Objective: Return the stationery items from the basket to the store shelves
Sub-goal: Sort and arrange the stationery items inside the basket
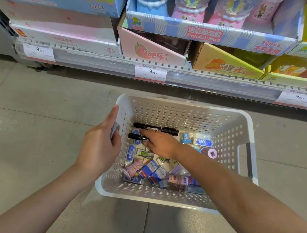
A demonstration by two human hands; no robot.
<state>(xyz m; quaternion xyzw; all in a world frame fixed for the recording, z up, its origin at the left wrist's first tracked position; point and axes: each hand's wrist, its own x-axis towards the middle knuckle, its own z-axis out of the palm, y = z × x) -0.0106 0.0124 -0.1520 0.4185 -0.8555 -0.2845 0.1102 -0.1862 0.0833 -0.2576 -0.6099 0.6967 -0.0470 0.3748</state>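
A white perforated basket (229, 138) stands on the floor in front of the shelf. Inside lie several boxed erasers (153, 170), small tape rolls (132, 169) and black markers (156, 129). My right hand (159, 143) reaches down into the basket and its fingers grip one black marker (135, 136) near the left wall. My left hand (100, 142) hangs over the basket's left rim and holds a small boxed eraser (114, 130) between thumb and fingers.
The bottom store shelf (192, 78) runs across the top with price tags. On it stand display boxes of crystal mud (204, 34), a pink box (151, 52) and an orange box (226, 64). Grey floor tiles (31, 119) surround the basket.
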